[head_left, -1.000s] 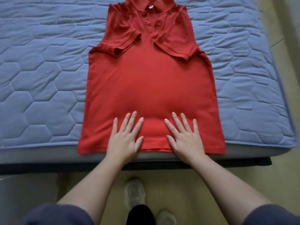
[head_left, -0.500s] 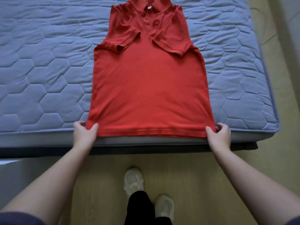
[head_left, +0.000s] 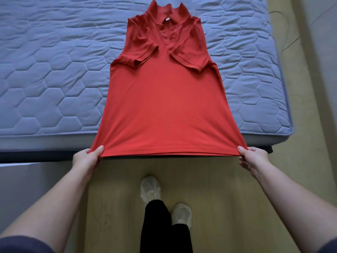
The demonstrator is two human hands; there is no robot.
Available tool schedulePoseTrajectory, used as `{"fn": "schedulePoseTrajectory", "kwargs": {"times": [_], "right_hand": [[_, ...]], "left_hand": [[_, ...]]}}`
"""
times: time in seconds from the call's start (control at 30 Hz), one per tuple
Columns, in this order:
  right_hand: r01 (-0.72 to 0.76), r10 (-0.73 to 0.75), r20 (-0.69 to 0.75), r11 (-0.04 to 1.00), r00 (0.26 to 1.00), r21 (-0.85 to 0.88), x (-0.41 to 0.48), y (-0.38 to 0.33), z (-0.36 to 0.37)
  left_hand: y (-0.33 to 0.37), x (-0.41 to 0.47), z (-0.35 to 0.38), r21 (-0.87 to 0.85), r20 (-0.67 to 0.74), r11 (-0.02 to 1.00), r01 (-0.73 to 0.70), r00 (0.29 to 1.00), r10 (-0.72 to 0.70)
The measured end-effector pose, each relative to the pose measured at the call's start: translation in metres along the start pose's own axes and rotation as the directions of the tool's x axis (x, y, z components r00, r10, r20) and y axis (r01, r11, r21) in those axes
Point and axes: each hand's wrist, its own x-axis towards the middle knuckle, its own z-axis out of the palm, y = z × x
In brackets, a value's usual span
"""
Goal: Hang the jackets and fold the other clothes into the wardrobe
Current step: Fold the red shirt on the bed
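Wood floor [head_left: 218, 189] underfoot | left hand [head_left: 85, 159], right hand [head_left: 253, 158] each pinching a hem corner of red polo shirt [head_left: 164, 106], hem taut past near mattress [head_left: 45, 79] edge | best carried level toward collar [head_left: 167, 13], corners matched, sleeves kept tucked | quilt showing wide on left, narrower on right.

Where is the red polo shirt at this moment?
Head view, centre: the red polo shirt lies on the blue mattress, its hem past the near edge, pinched by the left hand and right hand.
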Motion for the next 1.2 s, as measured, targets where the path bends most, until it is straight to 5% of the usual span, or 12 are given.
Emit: {"fn": "schedulePoseTrajectory", "kwargs": {"times": [0.3,0.57,0.83,0.93,1.03,1.2], "right_hand": [[0.102,-0.107,0.046,0.989,0.993,0.103,-0.053,-0.072,-0.015],[0.302,-0.304,-0.018,0.936,0.953,0.181,-0.024,-0.197,0.04],[0.632,-0.62,-0.136,0.772,0.773,0.075,0.043,-0.408,0.141],[0.669,-0.667,0.063,0.743,0.742,-0.005,0.056,-0.449,0.193],[0.708,-0.66,0.258,0.665,0.706,-0.236,0.077,-0.402,0.234],[0.562,-0.491,0.298,0.58,0.819,-0.59,0.114,-0.291,0.236]], "left_hand": [[0.07,-0.061,-0.016,-0.291,0.089,0.955,0.051,0.996,-0.027],[0.193,-0.015,0.0,-0.495,0.181,0.869,0.008,0.979,0.093],[0.419,0.067,0.052,-0.567,0.13,0.777,-0.274,0.901,0.413],[0.476,0.099,0.094,-0.451,0.167,0.797,-0.402,0.839,0.518],[0.444,0.134,0.135,-0.042,0.131,0.817,-0.576,0.807,0.575],[0.321,0.174,0.141,0.404,0.065,0.783,-0.473,0.869,0.491]]}}
